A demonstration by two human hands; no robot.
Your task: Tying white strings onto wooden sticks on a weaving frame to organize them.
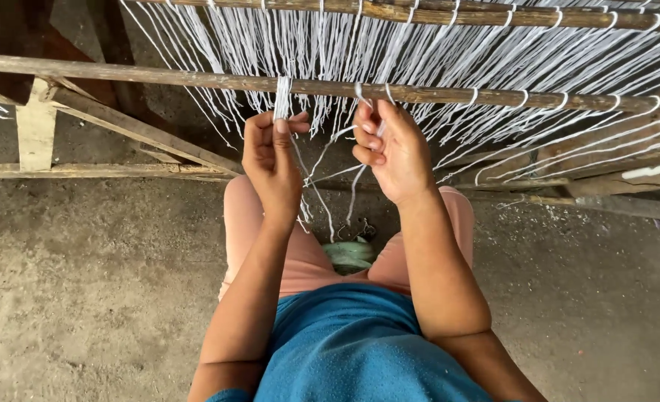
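My left hand (270, 160) pinches a bundle of white threads (282, 97) that hangs over a long wooden rod (159, 74). My right hand (389, 149) grips other white strands (360, 93) just under the same rod, with loose ends trailing down between my hands. Many more white threads (494, 52) stretch from an upper bamboo rod (449, 13) across to the right. A pale green object (348, 254) lies between my knees on the floor, partly hidden.
A rough wooden frame (36, 126) with slanted beams stands at the left. Wooden planks (613, 182) lie at the right. Grey concrete floor (84, 283) spreads below. I sit in pink trousers and a blue top.
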